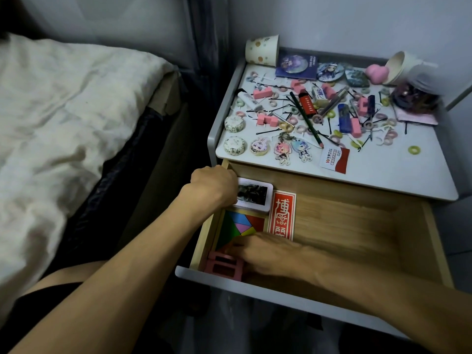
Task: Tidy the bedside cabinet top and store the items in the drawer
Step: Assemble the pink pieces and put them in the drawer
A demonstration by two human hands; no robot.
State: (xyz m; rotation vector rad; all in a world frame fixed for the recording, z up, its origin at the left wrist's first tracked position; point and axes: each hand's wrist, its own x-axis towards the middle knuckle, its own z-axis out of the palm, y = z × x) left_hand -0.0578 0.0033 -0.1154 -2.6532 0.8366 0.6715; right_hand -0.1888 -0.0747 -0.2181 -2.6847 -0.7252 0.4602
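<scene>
Both hands are in the open drawer [357, 226] — the left hand [213, 185] grips a white card box [252, 195] at its back-left corner, the right hand [260, 254] lies seemingly flat on the tangram [240, 223] — while the clutter [306, 106] waits on the surface [383, 172] just beyond, nearest the left.

Bed [158, 139]: one, filling the left half of the frame and running toward the upper left.
Cream bedding [71, 103]: crumpled, lay over the top of the bed.
Black cover [120, 169]: hung along the bed's right-hand edge.
Tan panel [167, 92]: showed at the bed's corner, above the black cover.
Pale grey wall [357, 19]: plain, upper right, and also behind the bed at upper left.
Dark vertical band [207, 42]: stood upper centre, in the room's corner; curtain or post, could not be told.
</scene>
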